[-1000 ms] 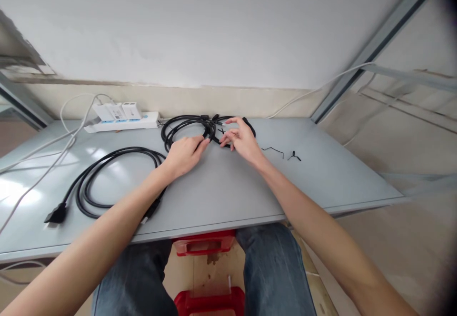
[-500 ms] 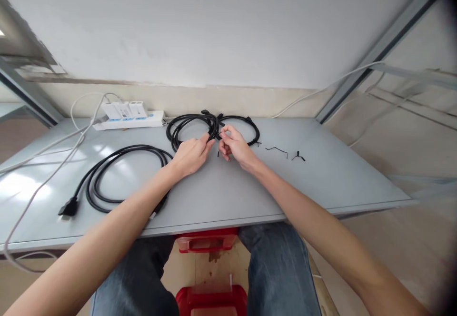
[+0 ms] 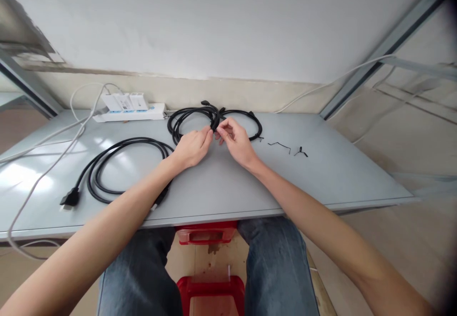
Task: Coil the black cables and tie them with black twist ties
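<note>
My left hand (image 3: pixel 195 147) is closed on the near right side of a coiled black cable (image 3: pixel 215 114). Against that same side of the coil, the fingertips of my right hand (image 3: pixel 236 141) are pinched together on a thin black twist tie, mostly hidden by the fingers. Just behind my right hand lies a second black cable coil (image 3: pixel 260 126). A larger looped black cable (image 3: pixel 141 140) with a video-type plug (image 3: pixel 71 197) rests to the left, partly covered by my left forearm. Two loose twist ties, one bent (image 3: pixel 280 145) and one crumpled (image 3: pixel 302 152), lie to the right.
A white power strip (image 3: pixel 153 112) with white adapters (image 3: pixel 123 101) stands by the wall at back left. Pale cords (image 3: pixel 46 166) trail across the table's left side. Grey metal posts (image 3: pixel 357 83) rise at both ends. Red stools (image 3: pixel 207 232) are beneath the grey table (image 3: pixel 228 187).
My right hand has moved slightly left, up against the coil and my left fingertips. The tie's dangling end is no longer visible. The whole view has shifted slightly.
</note>
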